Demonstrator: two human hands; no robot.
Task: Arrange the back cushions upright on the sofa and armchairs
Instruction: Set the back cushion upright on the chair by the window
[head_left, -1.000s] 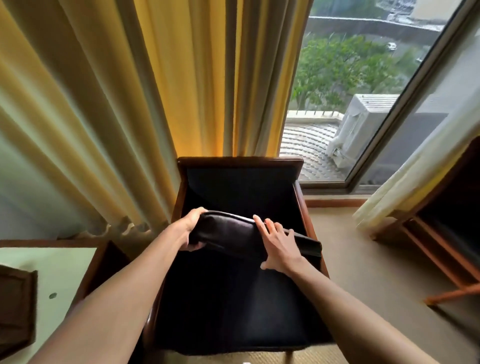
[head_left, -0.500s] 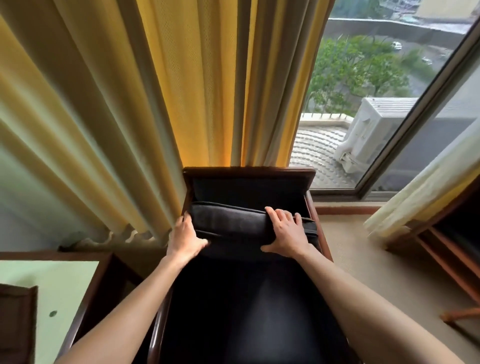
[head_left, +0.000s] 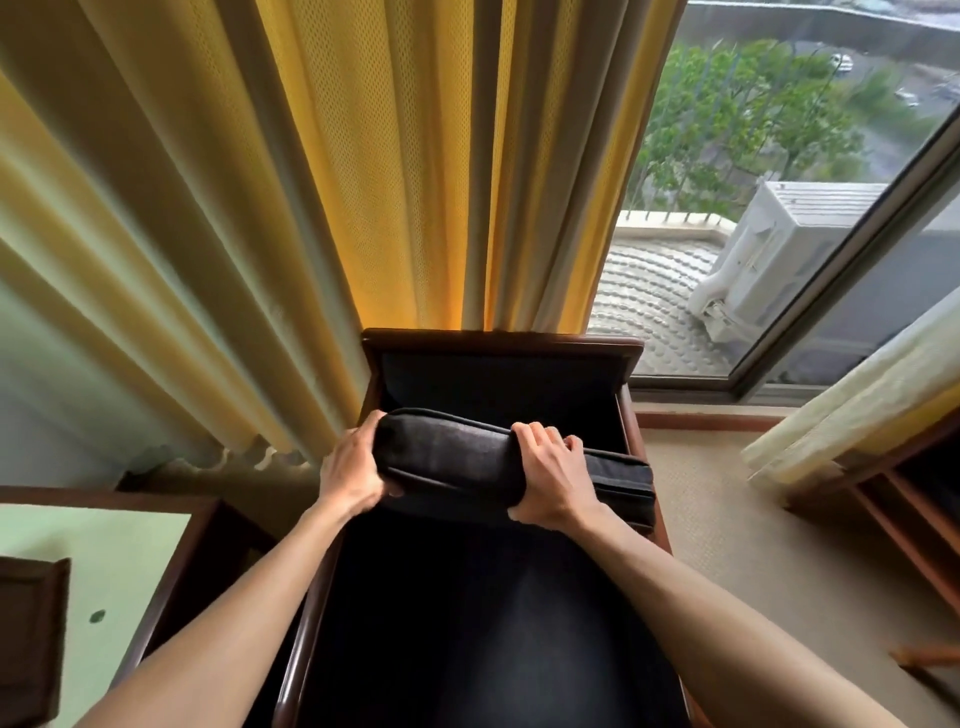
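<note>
Wooden armchair (head_left: 501, 345) backs onto the yellow curtain (head_left: 395, 171), w/ the window (head_left: 779, 171) to its right; dark seat fills the frame btwn the arms. Side bench (head_left: 98, 561) w/ pale green top sits at left, just beside the chair.

Back cushion (head_left: 457, 457) is held w/ its top edge facing the camera, near the chair's backrest but not flush: a dark gap shows behind it. Probably mid-placement, being stood up so it leans on the backrest.

Left hand (head_left: 350, 470) wraps the cushion's left end, thumb under, fingers behind. Right hand (head_left: 553, 480) clamps over the top edge right of centre, fingers curled over the far side. So both grips hold the cushion; it spans btwn them, w/ its right end sticking out past the right hand, over the chair's right arm.
</note>
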